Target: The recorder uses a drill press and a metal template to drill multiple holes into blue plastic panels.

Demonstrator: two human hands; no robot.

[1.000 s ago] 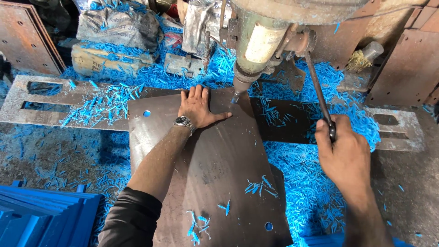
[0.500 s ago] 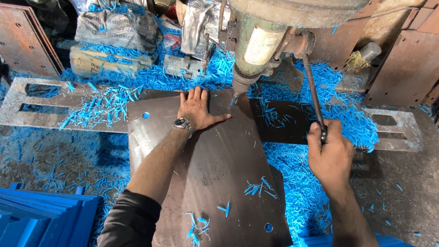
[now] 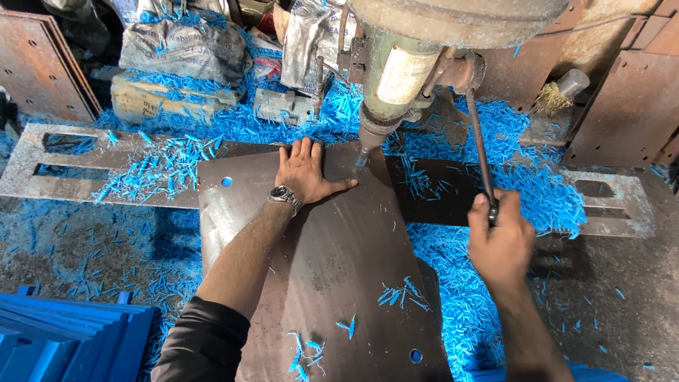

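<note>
Dark steel plate (image 3: 332,262) lies under the drill bit (image 3: 363,157), pinned only by the flat, open left hand (image 3: 305,172) while the right hand (image 3: 498,237) grips the feed lever (image 3: 479,141), so a snagging bit could spin it.

i see two hands, both mine: my left hand (image 3: 305,172) and my right hand (image 3: 500,237). i wear one watch (image 3: 284,195). there is one big drill (image 3: 396,71) with one handle (image 3: 481,152). one dark plate (image 3: 339,269) lies under it, and i count two round holes (image 3: 226,182) in it. one long grey bar (image 3: 78,166) with slots lies across. one stack of blue sheets (image 3: 64,332) sits at the left. the blue chips (image 3: 460,304) are too many to count.
</note>
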